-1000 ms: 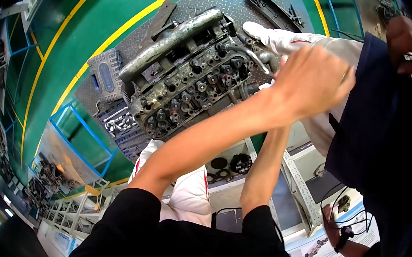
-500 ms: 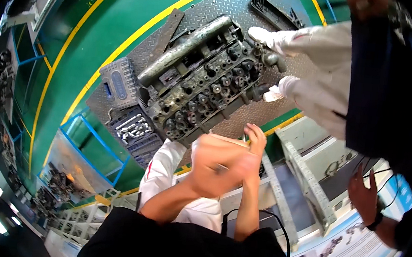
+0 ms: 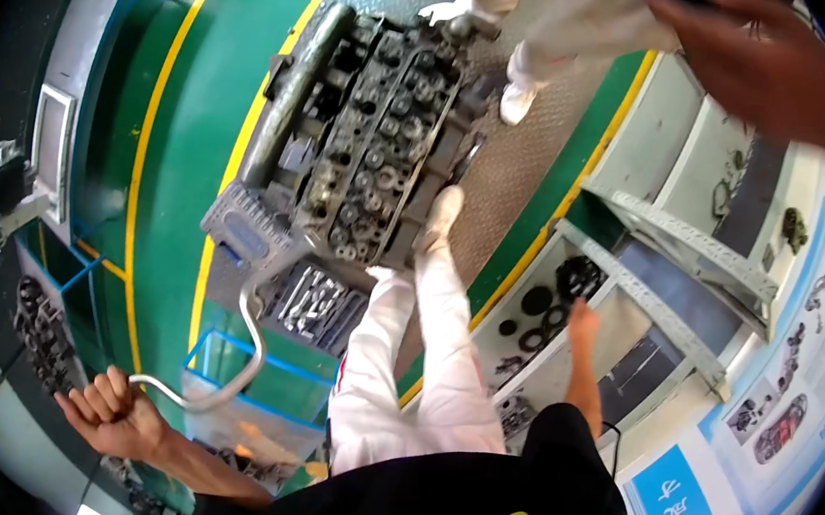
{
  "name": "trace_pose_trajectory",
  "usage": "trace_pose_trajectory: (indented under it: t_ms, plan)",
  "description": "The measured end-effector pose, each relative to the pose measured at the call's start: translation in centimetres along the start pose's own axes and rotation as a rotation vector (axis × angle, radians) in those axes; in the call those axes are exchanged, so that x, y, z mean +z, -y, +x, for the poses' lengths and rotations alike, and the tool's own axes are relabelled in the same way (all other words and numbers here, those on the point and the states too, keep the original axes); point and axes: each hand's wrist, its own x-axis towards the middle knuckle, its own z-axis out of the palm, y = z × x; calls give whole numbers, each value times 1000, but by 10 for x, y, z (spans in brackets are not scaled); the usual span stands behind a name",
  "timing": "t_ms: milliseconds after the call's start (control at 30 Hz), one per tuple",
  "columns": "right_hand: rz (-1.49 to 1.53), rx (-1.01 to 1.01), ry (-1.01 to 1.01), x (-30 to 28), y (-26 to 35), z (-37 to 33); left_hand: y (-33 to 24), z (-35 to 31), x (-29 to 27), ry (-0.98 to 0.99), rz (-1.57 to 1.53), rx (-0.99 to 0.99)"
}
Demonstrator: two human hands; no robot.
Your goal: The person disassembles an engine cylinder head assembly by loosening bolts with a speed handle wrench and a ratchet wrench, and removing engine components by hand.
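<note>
My left hand [image 3: 119, 415] is closed around one end of a crank-shaped metal speed wrench [image 3: 260, 347], stretched out at the lower left. The wrench bends up past an open socket case [image 3: 312, 305] toward the near left corner of an engine [image 3: 384, 144]; whether its far end touches the engine is unclear. My right hand [image 3: 584, 321] is out over a shelf unit at the right. Its fingers are small and indistinct, and I cannot tell whether they hold anything.
The engine lies on a treadplate sheet [image 3: 512, 168] with the case's lid [image 3: 246, 230] beside it. A co-worker's hand [image 3: 764, 73] reaches in at the upper right; their white shoes stand by the engine. Shelves [image 3: 654, 253] hold black round parts [image 3: 537, 301].
My hands, close together before, have come apart: the left went far left and now holds the speed wrench, the right went right. The view has turned, and the co-worker's hand has moved up.
</note>
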Motion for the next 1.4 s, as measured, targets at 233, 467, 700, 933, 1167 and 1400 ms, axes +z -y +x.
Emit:
trace_pose_trajectory:
  t_ms: [233,467,700,933,1167,1400]
  plan:
    - [192,-122,70,118,27,-19,79,-88,-15,-167,101,-174]
    - [447,-200,646,263,238,28,235,-184,-27,-169,250,-415]
    - [159,-563,477,409,321,116,478,-245,-101,540,1067,-319]
    - [248,-629,431,458,396,94,615,-245,-214,616,1168,-232]
    - [203,-701,299,492,356,139,629,-269,-198,702,1151,-154]
    - [311,-772,289,510,338,136,631,-331,-230,957,1340,-265]
